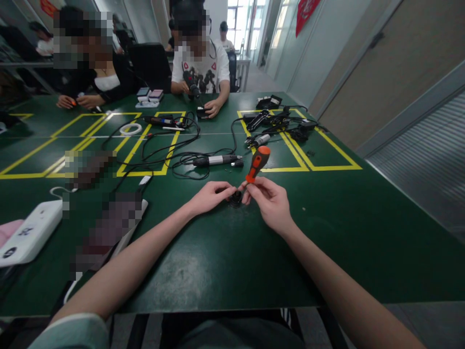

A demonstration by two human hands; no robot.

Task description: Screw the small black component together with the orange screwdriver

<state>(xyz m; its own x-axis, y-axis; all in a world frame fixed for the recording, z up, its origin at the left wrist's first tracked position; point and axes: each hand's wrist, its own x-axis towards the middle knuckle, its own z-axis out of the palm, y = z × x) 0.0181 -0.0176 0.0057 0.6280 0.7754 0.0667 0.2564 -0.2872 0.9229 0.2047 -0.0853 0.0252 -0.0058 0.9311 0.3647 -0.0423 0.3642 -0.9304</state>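
Observation:
My right hand (272, 203) pinches the shaft end of a screwdriver (258, 164). Its orange and dark grey handle points up and leans slightly right. Low over the green table, a small black round part (236, 199) sits between my hands; its exact kind is too small to make out. My left hand (212, 196) has its fingers closed on the left side of that part. The screwdriver's tip is hidden behind my right fingers, close to the black part.
Beyond my hands lies a grey and black pen-shaped electric tool (216, 160) with looped cables. Tangled black cables and tools (269, 123) lie at back right. A white power strip (32, 235) and a blurred phone-like object (112, 228) are at left. People sit opposite.

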